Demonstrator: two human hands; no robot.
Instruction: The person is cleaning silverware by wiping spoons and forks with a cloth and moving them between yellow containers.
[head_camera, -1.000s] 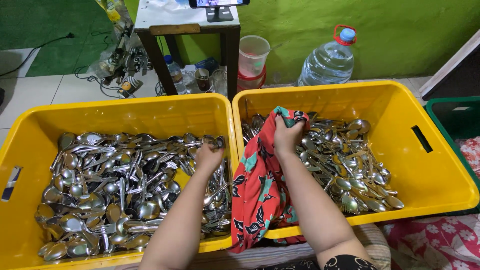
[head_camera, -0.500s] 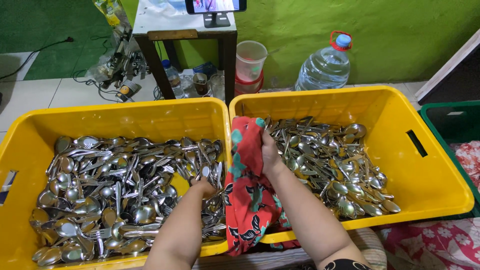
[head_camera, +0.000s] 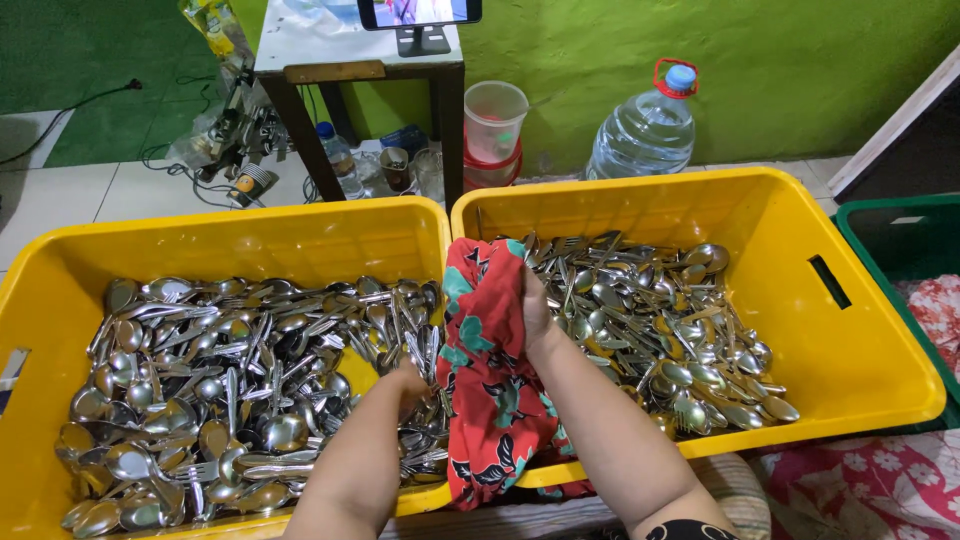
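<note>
Green wall (head_camera: 760, 60) behind, pale tiled floor (head_camera: 60, 200) below it. Side by side in front: two yellow plastic crates, left crate (head_camera: 250, 240) and right crate (head_camera: 880, 330), walls touching in the middle. Heaped in the left crate: steel spoons and forks (head_camera: 220, 390); more cutlery (head_camera: 660, 330) piled in the right crate. Draped over the shared walls, hanging down toward the viewer: red floral cloth (head_camera: 495, 390) with teal patches. At far right, edge of a green crate (head_camera: 900, 240). Behind the crates: dark wooden bench (head_camera: 350, 70) carrying a phone on a stand (head_camera: 420, 15); large clear water bottle (head_camera: 650, 125) with blue cap; stacked plastic cups (head_camera: 495, 125); small bottle (head_camera: 335, 160) under the bench. Left hand (head_camera: 410, 385) down among the cutlery at the left crate's right end, fingers curled into the pile; cannot tell what is held, if anything. Right hand (head_camera: 535, 310) closed around a bunched top fold of the cloth, above the right crate's left edge.
</note>
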